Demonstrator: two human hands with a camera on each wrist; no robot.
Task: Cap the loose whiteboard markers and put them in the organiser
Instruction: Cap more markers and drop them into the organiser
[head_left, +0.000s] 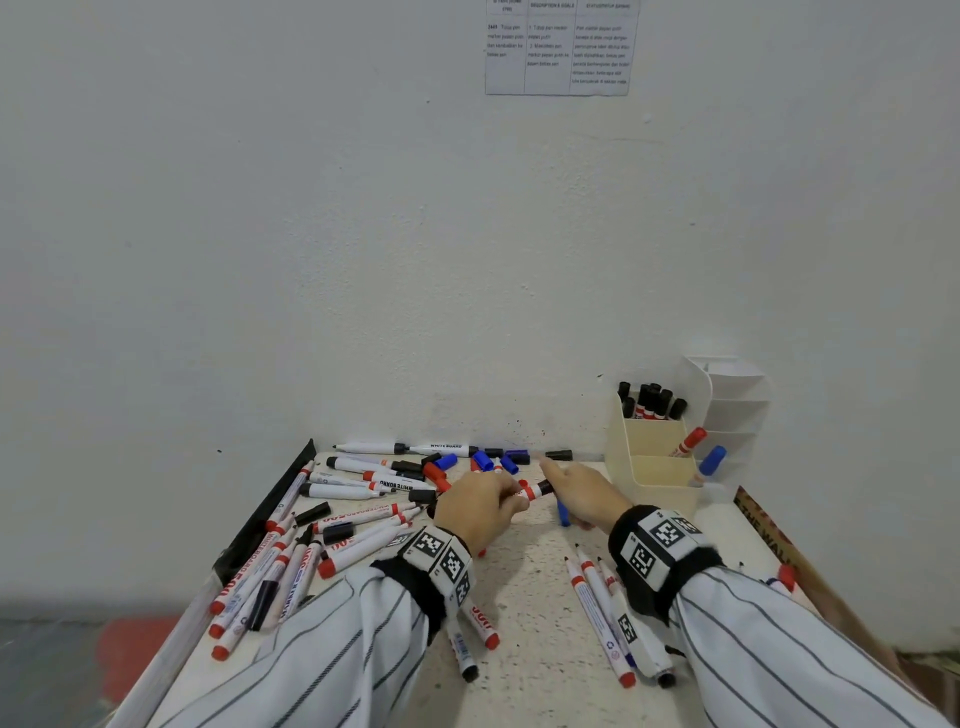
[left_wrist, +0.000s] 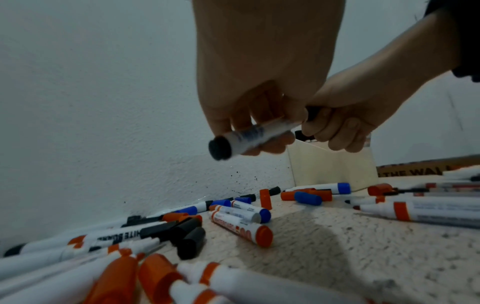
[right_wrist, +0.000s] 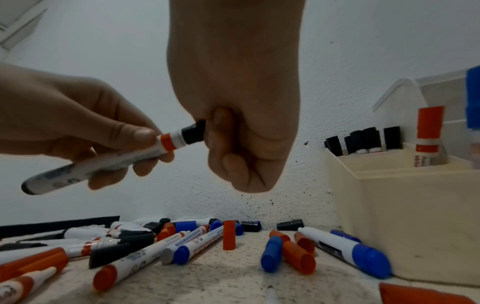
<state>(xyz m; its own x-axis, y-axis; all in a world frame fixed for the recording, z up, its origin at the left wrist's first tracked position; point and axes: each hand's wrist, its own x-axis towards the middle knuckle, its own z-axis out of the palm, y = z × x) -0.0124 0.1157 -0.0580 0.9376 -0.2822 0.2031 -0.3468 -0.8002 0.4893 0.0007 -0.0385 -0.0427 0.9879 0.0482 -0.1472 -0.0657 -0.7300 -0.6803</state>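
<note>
My left hand (head_left: 506, 503) holds a white marker (head_left: 529, 491) with a red band by its barrel, above the table's middle. My right hand (head_left: 574, 493) curls its fingers round a black cap (right_wrist: 193, 132) that sits on the marker's tip (right_wrist: 179, 139); a strip of white collar shows between band and cap. The marker's black rear end (left_wrist: 219, 148) points down and left. The cream organiser (head_left: 655, 470) stands at the right against the wall, holding black-capped markers (head_left: 652, 401), a red-capped marker (head_left: 689, 441) and a blue-capped marker (head_left: 711, 461).
Several loose markers (head_left: 358, 525) and loose caps (head_left: 484, 460) in red, blue and black litter the speckled table (head_left: 530, 613). More markers (head_left: 602, 608) lie under my right wrist. A black rail (head_left: 270, 512) borders the left side and a cardboard box (head_left: 769, 530) the right.
</note>
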